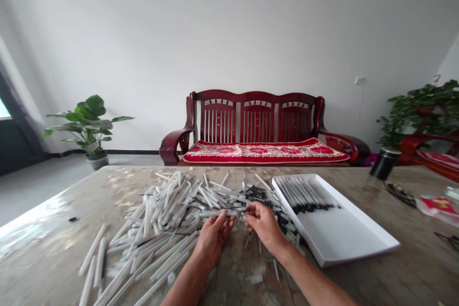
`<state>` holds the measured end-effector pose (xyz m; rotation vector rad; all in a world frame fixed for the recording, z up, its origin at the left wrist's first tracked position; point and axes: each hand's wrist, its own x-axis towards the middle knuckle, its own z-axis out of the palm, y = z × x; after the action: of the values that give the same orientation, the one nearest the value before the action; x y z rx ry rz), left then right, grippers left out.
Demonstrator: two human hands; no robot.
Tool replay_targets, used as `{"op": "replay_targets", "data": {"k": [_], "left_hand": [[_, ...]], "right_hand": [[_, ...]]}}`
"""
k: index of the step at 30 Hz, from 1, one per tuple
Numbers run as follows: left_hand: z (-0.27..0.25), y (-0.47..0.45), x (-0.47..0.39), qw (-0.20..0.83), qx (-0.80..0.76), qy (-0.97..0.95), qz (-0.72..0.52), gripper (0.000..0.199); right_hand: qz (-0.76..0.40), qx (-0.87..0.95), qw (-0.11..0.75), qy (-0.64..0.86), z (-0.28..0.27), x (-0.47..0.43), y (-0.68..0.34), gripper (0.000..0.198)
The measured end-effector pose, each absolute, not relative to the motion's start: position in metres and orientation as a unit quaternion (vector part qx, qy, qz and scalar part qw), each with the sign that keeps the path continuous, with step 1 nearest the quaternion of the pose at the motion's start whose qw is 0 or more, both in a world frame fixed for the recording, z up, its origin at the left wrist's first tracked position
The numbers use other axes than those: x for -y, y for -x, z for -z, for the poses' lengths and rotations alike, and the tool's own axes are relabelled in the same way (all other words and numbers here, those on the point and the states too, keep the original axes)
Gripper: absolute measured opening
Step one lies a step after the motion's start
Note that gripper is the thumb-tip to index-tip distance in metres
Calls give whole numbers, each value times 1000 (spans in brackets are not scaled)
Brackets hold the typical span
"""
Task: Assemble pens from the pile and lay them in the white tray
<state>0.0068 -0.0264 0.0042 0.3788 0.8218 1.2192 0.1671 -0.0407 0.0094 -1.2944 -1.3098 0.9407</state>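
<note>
My left hand (216,233) is closed on a whitish, translucent pen-like tube (210,213), held level and pointing left and right. Close by on its right, my right hand (264,225) has thumb and fingertips pinched together at a thin dark piece (242,209), partly hidden by the fingers. Both hands are just above the table, in front of a big loose pile of similar white tubes (168,201). Many small black parts (258,194) lie heaped just beyond my right hand. A shallow white box (353,227) on the right contains a row of clear tubes with black ends (308,193).
The patterned table (46,253) also carries a black canister (385,163), a dark cable (399,195) and a red-and-white packet (437,204) at the right. Behind it stands a red wooden bench (256,119). A potted plant (89,126) is on the floor at left.
</note>
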Motion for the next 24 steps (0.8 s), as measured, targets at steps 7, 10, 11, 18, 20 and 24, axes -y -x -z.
{"op": "replay_targets", "data": {"k": [7, 10, 11, 18, 20, 24], "left_hand": [[-2, -10, 28, 737, -361, -168, -546, 13], [-3, -9, 29, 738, -361, -169, -545, 12], [-3, -9, 29, 737, -362, -169, -545, 11], [-5, -10, 29, 737, -363, -173, -543, 11], [-5, -10, 29, 737, -362, -173, -544, 12], [-5, -10, 30, 737, -362, -167, -546, 10]], "right_hand": [[-439, 463, 592, 492, -1, 40, -154, 26], [-435, 460, 598, 491, 0, 40, -154, 27], [-437, 459, 598, 490, 0, 40, -154, 27], [-437, 475, 583, 493, 4, 41, -151, 27], [-423, 493, 579, 493, 6, 41, -151, 27], [-381, 545, 567, 487, 7, 44, -151, 27]]}}
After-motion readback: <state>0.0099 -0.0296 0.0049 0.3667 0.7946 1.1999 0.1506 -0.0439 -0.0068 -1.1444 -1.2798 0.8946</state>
